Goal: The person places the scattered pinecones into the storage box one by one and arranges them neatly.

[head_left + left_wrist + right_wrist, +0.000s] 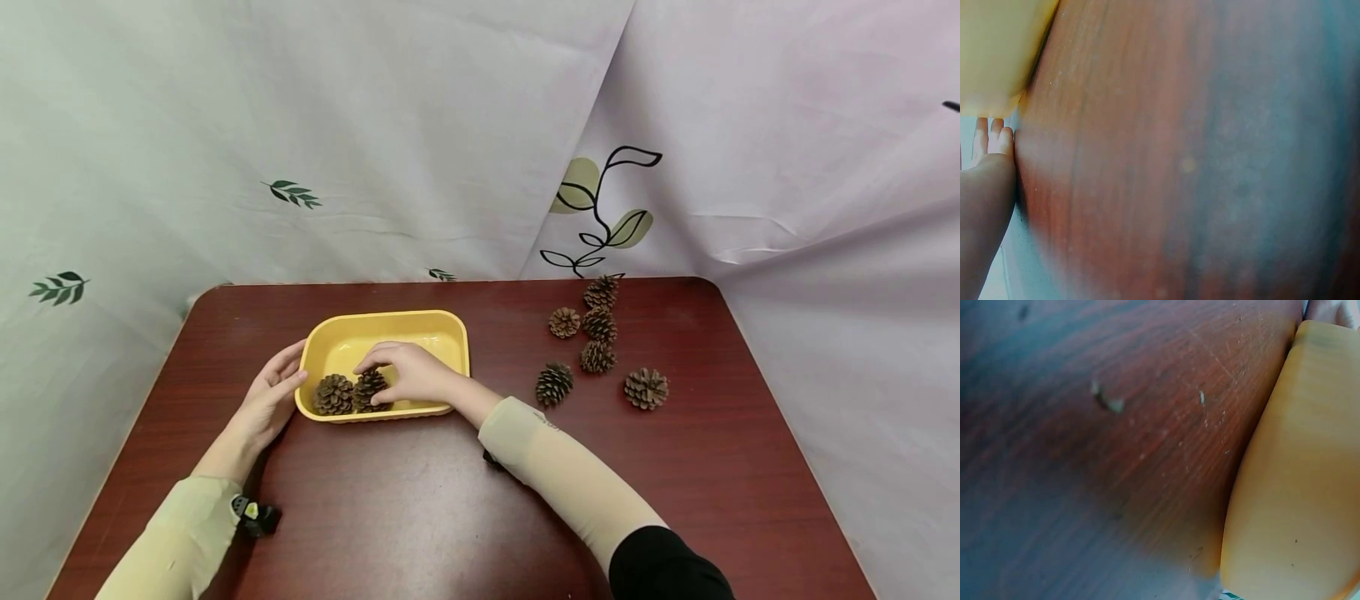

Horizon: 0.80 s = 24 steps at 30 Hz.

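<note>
Leaf-printed cloth is hanging behind a dark red table (pixel 420 500) where the right hand (pixel 412 373) is pinching a pine cone (pixel 370 389) inside the yellow tray (pixel 390 321), beside another cone (pixel 333 394), while the left hand (pixel 270 396) is resting relaxed against the tray's near-left wall, six loose cones (pixel 598 346) lying off to the right.

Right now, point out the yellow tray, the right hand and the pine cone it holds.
yellow tray (pixel 390 320): head view, far rim.
right hand (pixel 411 373): head view, back of hand.
pine cone (pixel 367 385): head view, its scales.
</note>
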### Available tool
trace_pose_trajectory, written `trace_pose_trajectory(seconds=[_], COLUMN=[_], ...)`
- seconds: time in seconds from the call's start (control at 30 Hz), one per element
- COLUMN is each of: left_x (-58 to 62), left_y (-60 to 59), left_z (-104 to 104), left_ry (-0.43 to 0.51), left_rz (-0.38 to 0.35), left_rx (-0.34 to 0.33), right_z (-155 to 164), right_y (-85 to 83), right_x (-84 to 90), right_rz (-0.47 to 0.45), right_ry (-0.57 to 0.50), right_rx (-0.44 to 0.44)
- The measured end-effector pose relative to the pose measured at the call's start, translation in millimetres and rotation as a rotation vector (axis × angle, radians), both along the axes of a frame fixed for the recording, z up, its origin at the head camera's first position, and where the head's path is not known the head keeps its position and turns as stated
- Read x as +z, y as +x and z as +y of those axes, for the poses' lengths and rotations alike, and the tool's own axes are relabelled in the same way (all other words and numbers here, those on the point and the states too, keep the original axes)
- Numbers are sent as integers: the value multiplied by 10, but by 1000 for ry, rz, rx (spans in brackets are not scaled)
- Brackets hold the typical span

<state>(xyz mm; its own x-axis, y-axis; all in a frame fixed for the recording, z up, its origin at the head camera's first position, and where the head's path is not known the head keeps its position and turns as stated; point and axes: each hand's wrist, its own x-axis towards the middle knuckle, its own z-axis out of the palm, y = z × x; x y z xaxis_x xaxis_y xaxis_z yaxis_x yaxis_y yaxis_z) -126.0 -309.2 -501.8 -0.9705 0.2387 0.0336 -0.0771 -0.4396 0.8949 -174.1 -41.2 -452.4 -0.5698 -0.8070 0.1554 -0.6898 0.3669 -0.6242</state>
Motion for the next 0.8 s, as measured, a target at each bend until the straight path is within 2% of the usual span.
trace_pose_trajectory(seconds=[0.23, 0.57, 0.8], left_x=[-4, 78, 25], left_y=[0, 26, 7], left_z=[-4, 29, 4], left_ry=[-4, -5, -10], left_rz=[-2, 8, 7], left_rx=[-5, -20, -14], right_z=[-37, -6, 7], right_y=[34, 13, -4], right_x=[12, 10, 2], right_rz=[46, 34, 16], right_ry=[13, 12, 13], right_rx=[19, -11, -42])
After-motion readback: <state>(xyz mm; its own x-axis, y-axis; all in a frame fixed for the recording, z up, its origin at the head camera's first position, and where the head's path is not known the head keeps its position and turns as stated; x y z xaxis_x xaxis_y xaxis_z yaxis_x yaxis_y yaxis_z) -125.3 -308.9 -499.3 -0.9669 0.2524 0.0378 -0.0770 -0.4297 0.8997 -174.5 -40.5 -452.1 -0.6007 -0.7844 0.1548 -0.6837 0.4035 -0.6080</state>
